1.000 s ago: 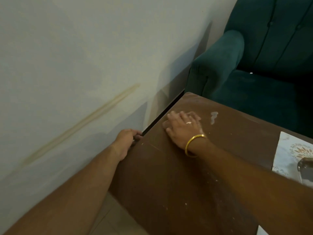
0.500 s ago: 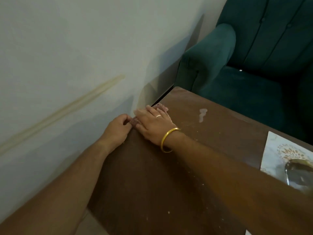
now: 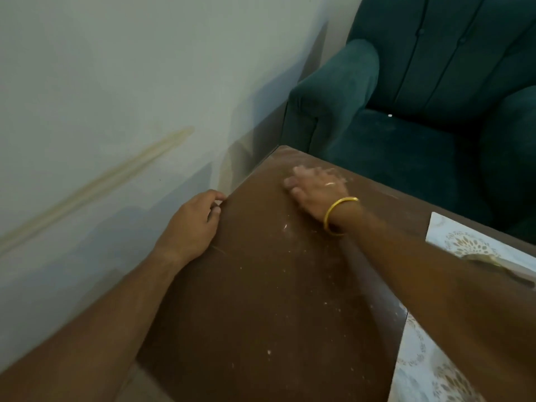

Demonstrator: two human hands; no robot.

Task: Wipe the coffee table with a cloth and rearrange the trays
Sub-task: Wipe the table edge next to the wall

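Note:
The brown coffee table (image 3: 261,300) is speckled with white dust. My left hand (image 3: 191,224) grips the table's left edge beside the wall, fingers curled over it. My right hand (image 3: 316,190), blurred by motion and wearing a gold bangle, lies palm down near the far corner. It presses on a pale cloth (image 3: 333,172), of which only the fringes show around the fingers. A white patterned tray (image 3: 464,245) sits at the right edge, partly hidden by my right forearm. A second patterned tray (image 3: 426,372) lies at the bottom right.
A pale wall (image 3: 116,82) with a yellowish streak runs close along the table's left side. A dark green armchair (image 3: 406,146) stands right behind the table's far edge. A shiny object (image 3: 493,265) rests on the right tray, half covered by my arm.
My right hand has slid with the cloth from the left edge beside my left hand toward the far corner, over the white smear. My left hand keeps its hold on the table edge.

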